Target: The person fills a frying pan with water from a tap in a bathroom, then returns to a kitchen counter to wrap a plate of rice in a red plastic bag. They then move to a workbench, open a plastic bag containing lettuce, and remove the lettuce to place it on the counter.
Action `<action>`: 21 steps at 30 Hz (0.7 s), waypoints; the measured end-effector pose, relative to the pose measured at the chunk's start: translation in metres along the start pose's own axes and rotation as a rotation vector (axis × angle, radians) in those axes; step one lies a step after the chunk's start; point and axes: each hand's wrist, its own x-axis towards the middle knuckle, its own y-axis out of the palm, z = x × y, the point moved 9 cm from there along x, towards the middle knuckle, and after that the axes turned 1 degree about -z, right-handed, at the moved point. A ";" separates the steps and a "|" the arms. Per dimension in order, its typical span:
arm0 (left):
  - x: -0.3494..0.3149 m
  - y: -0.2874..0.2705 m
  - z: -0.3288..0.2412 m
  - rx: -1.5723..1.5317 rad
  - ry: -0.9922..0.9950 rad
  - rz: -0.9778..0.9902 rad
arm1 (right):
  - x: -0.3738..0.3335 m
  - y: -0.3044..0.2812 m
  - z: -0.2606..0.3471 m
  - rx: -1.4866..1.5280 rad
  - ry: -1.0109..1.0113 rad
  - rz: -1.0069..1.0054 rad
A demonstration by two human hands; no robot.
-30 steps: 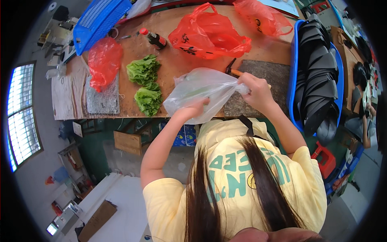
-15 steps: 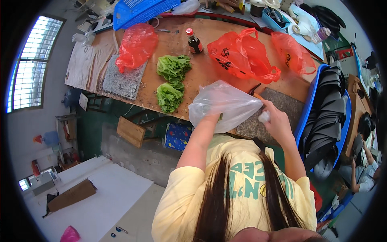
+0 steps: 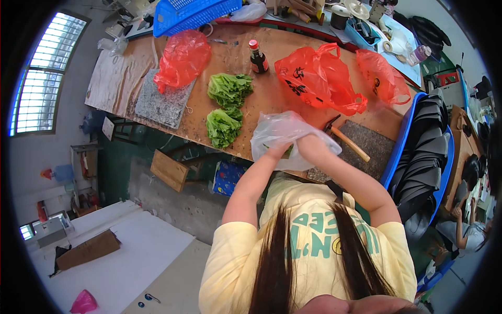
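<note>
A clear plastic bag [image 3: 273, 131] lies bunched at the near edge of the wooden table. Both of my hands reach into or behind it. Its film covers the fingers of my left hand [image 3: 278, 150], and a bit of green shows beside that wrist. My right hand [image 3: 312, 148] is against the bag, its fingers also hidden. Left of the bag sit two lettuce bunches, a farther one [image 3: 229, 90] and a nearer one [image 3: 224, 128]. To the right, a hammer [image 3: 351, 145] with a wooden handle rests on a dark stone slab [image 3: 374, 137].
A dark bottle with a red cap [image 3: 258, 58] stands beyond the lettuce. Red plastic bags lie at the left [image 3: 183, 60], centre [image 3: 319, 78] and far right [image 3: 384, 76]. A blue crate [image 3: 400, 144] of black curved pieces borders the right side. A grey slab [image 3: 163, 102] lies left.
My right hand has moved left from the bag's right end to beside my left hand. The bag has crumpled and its stretched corner has slackened, uncovering the hammer.
</note>
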 end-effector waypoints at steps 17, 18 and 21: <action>-0.029 -0.047 0.030 -0.034 -0.508 0.723 | 0.024 0.011 0.011 -0.286 -0.069 0.125; -0.028 -0.049 0.034 -0.003 -0.447 0.646 | 0.023 0.036 -0.014 -0.318 -0.012 0.159; -0.040 -0.054 0.047 0.068 -0.317 0.510 | 0.021 0.039 -0.039 -0.337 0.103 0.259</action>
